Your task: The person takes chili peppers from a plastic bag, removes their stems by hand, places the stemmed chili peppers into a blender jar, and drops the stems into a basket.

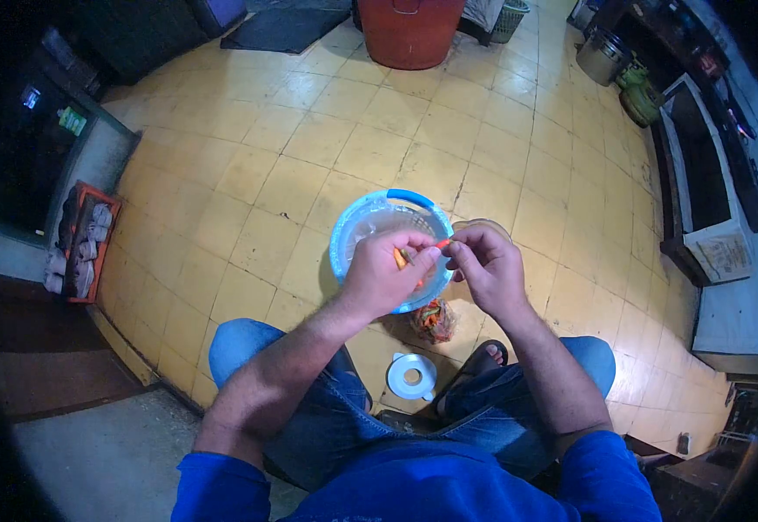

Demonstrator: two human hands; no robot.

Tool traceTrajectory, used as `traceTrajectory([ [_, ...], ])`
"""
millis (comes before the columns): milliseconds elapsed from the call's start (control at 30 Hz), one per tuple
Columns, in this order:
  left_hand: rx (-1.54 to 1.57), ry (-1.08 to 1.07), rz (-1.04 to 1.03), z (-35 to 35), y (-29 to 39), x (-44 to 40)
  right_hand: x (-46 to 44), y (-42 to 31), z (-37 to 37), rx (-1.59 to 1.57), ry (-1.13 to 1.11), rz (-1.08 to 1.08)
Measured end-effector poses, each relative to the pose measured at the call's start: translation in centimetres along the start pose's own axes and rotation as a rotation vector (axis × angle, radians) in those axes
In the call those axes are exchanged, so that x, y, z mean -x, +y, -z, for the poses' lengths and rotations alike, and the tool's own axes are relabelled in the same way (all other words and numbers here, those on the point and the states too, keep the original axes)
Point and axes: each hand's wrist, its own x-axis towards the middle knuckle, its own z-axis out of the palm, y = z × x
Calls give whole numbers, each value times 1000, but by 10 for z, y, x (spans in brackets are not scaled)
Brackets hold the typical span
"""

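My left hand (388, 274) is closed around a few chili peppers over the basket. An orange chili (400, 258) shows between its fingers, and a red chili (442, 244) points out toward the right. At that red chili's end, my right hand (490, 265) pinches with thumb and forefinger. Below both hands stands a blue plastic basket (339, 248), with what looks like clear plastic (375, 220) inside; the hands hide part of its contents. Close to the basket's near side lies a clear bag of red, orange and green chilies (433, 322).
A white round dish (412, 391) with a tan ring at its centre sits between my feet. A large red tub (409, 35) stands ahead on the yellow tiles. Shoes fill an orange rack (105, 235) at left; a green gas cylinder (640, 97) is at right.
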Motion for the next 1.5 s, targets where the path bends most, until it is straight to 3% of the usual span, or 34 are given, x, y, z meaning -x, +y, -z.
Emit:
traceTrajectory([
  [133,-70,-20,-36,1,-3,0,-1,3,3,-3,-52,81],
  [300,-132,-141,52,11,-4,-6,-9,7,14,-221,-325,-62],
  [500,-98,-212,78,19,-12,-10,-12,18,9,-535,-426,-231],
  [633,21,-329,220,24,-19,-11,-11,23,11,-601,-545,-229],
  [733,-83,-321,161,27,-23,-13,-12,23,12,-691,-590,-233],
  [800,-33,-273,190,27,-22,-13,-16,22,12,-553,-360,-296],
  [833,20,-228,223,27,-22,-13,-18,22,11,-553,-361,-293],
  [900,64,-195,240,25,-21,-14,-19,20,6,-255,-213,-181],
  [933,109,-163,259,24,-21,-14,-18,17,3,-255,-211,-181],
  [1000,152,-165,252,18,-25,-14,-13,8,-1,-118,-185,41],
  [1067,195,-167,249,10,-31,-12,-12,15,-1,-123,-237,42],
  [1133,446,-209,328,2,-34,-10,-10,20,2,-129,-288,44],
  [1233,638,-177,481,0,-20,-7,-14,12,21,55,-166,117],
  [1333,748,-85,503,-4,-30,-7,-19,1,49,182,-65,1],
  [1400,809,-108,556,-4,-30,-7,-17,-4,56,735,68,431],
  [1433,865,-135,612,-5,-31,-6,-13,-5,52,735,69,430],
  [1500,852,-129,617,-11,-33,-3,0,-12,29,352,-172,244],
])
